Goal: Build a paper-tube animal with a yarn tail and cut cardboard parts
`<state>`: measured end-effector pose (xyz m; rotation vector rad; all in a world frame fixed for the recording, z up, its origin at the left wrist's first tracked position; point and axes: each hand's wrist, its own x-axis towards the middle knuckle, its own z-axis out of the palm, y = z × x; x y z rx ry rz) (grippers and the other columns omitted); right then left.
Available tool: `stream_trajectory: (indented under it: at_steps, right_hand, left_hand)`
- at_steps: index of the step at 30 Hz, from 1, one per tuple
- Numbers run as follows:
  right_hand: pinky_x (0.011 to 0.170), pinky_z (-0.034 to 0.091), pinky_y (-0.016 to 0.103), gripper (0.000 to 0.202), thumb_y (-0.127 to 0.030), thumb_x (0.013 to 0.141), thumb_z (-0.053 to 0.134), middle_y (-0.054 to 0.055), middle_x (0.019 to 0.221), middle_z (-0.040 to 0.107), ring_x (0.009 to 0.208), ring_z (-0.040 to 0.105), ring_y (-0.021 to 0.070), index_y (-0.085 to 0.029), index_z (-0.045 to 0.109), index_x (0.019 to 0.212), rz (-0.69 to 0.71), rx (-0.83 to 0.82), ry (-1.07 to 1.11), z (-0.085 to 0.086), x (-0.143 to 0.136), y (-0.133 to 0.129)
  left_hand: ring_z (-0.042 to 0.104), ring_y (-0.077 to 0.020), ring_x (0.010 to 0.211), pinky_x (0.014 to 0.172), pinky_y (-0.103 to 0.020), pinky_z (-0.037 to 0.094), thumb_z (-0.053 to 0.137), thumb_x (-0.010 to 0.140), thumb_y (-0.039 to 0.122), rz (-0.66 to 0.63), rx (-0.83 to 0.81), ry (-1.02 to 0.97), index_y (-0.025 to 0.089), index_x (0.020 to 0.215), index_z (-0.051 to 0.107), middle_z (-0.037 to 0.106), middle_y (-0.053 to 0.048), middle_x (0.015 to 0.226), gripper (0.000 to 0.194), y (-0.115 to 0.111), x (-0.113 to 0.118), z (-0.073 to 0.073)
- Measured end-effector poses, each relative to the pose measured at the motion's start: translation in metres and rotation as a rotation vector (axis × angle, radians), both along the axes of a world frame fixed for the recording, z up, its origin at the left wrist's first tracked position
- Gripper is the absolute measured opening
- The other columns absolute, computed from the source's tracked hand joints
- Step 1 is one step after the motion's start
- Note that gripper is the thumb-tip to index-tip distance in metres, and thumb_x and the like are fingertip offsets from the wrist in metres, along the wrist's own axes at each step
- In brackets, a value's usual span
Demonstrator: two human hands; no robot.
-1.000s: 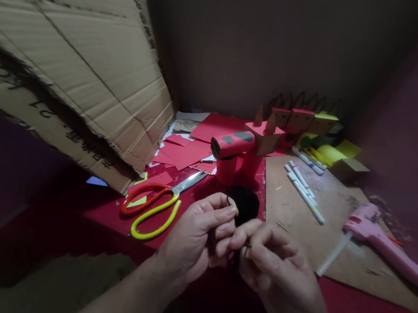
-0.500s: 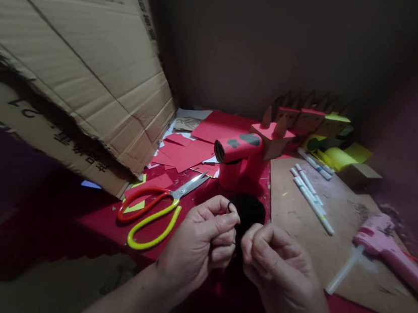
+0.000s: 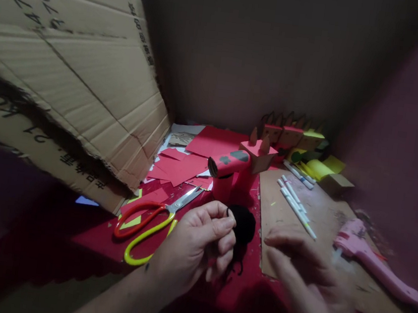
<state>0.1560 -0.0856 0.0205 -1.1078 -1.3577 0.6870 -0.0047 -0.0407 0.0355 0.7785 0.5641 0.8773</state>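
Observation:
My left hand [image 3: 201,239] pinches a strand of black yarn [image 3: 228,212] between thumb and forefinger. Right behind those fingers lies a ball of black yarn [image 3: 245,225] on the red tabletop, its loose ends trailing toward me. Off to the right, my right hand [image 3: 305,282] is raised with thumb and fingers apart, slightly blurred, and nothing shows in it. Scissors [image 3: 166,209] with red and yellow handles lie spread open left of my left hand. Beyond the yarn stands a red paper-tube animal figure [image 3: 231,165] with a box head, pointed ears and dark patches.
Large cardboard sheets [image 3: 98,97] lean on the left. Red paper pieces [image 3: 188,166] cover the back. On a cardboard mat [image 3: 319,249] at right rest markers [image 3: 296,208] and a pink glue gun [image 3: 372,255]. Several similar box-headed figures [image 3: 291,136] stand behind.
My right hand has parted from the left, moving right with its fingers opening. The left still holds the yarn strand. The whole view has shifted a little.

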Motion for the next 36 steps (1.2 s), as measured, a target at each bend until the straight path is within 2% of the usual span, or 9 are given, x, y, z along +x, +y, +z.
stream_trajectory:
  at_steps: [3,5,12,16,20,25,29,33,36]
  right_hand:
    - [0.073,0.045,0.029,0.035,-0.018,0.078,0.060,0.003,0.091,0.059,0.083,0.054,0.0179,-0.028,0.054,0.111,0.126,0.085,-0.341,0.009,-0.006,0.001]
    - [0.074,0.046,0.031,0.035,-0.018,0.079,0.058,0.004,0.092,0.060,0.085,0.055,0.0188,-0.027,0.053,0.113,0.200,0.116,-0.446,0.012,-0.009,0.005]
    - [0.065,0.045,0.032,0.012,-0.016,0.081,0.053,0.004,0.077,0.059,0.074,0.055,0.0180,-0.021,0.060,0.090,0.215,0.135,-0.487,0.011,-0.011,0.017]
    - [0.067,0.043,0.031,0.008,-0.017,0.081,0.053,0.002,0.075,0.056,0.073,0.055,0.0165,-0.021,0.058,0.077,0.237,-0.011,-0.341,0.009,-0.013,0.019]
    - [0.073,0.043,0.029,0.006,-0.019,0.082,0.052,0.002,0.082,0.057,0.080,0.054,0.0153,-0.021,0.057,0.079,0.319,-0.125,-0.077,0.009,-0.015,0.019]
    - [0.058,0.044,0.024,0.008,-0.026,0.081,0.056,-0.001,0.071,0.057,0.062,0.054,0.0108,-0.020,0.054,0.076,0.456,-0.376,0.286,0.009,-0.019,0.018]
    - [0.035,0.027,0.015,0.010,-0.027,0.080,0.058,-0.004,0.065,0.056,0.038,0.040,0.0035,-0.020,0.050,0.078,0.491,-0.490,0.438,0.005,-0.021,0.017]
    - [0.035,0.018,0.014,0.017,-0.022,0.074,0.063,-0.009,0.055,0.045,0.037,0.027,0.0006,-0.020,0.049,0.085,0.435,-0.516,0.513,0.005,-0.020,0.018]
    - [0.036,0.013,0.015,0.025,-0.026,0.073,0.064,-0.010,0.054,0.038,0.039,0.021,0.0009,-0.020,0.050,0.093,0.420,-0.570,0.569,0.006,-0.019,0.018]
  left_hand:
    - [0.045,-0.0061,0.038,0.028,-0.013,0.035,0.049,0.085,0.021,-0.030,-0.001,-0.042,0.017,0.078,0.047,0.048,0.004,0.056,0.008,0.001,0.002,0.001]
    - [0.048,-0.0067,0.039,0.027,-0.013,0.037,0.048,0.085,0.019,-0.037,-0.007,-0.063,0.016,0.079,0.048,0.050,0.003,0.057,0.007,0.003,0.001,0.002]
    - [0.058,-0.0115,0.043,0.030,-0.017,0.046,0.044,0.085,0.016,-0.104,-0.008,-0.074,0.013,0.078,0.050,0.057,-0.002,0.062,0.009,0.010,-0.003,0.006]
    - [0.059,-0.0114,0.046,0.031,-0.017,0.047,0.043,0.084,0.013,-0.086,-0.016,-0.082,0.013,0.077,0.051,0.058,-0.003,0.066,0.011,0.013,-0.004,0.008]
    - [0.057,-0.0104,0.044,0.030,-0.017,0.046,0.043,0.085,0.012,-0.055,0.038,-0.062,0.012,0.075,0.052,0.059,-0.003,0.066,0.013,0.015,-0.006,0.010]
    - [0.053,-0.0087,0.040,0.031,-0.015,0.043,0.043,0.087,0.019,-0.076,0.122,0.021,0.012,0.071,0.052,0.057,-0.002,0.056,0.020,0.016,-0.007,0.012]
    - [0.053,-0.0091,0.045,0.033,-0.015,0.041,0.050,0.084,0.022,-0.014,0.199,0.111,0.016,0.080,0.051,0.056,0.000,0.065,0.007,0.015,-0.008,0.014]
    - [0.048,-0.0072,0.047,0.036,-0.014,0.039,0.056,0.081,0.023,-0.014,0.292,0.252,0.017,0.085,0.051,0.052,0.002,0.063,0.008,0.016,-0.010,0.015]
    - [0.045,-0.0066,0.045,0.038,-0.015,0.037,0.053,0.083,0.026,-0.018,0.345,0.331,0.018,0.089,0.050,0.050,0.004,0.058,0.010,0.018,-0.010,0.016]
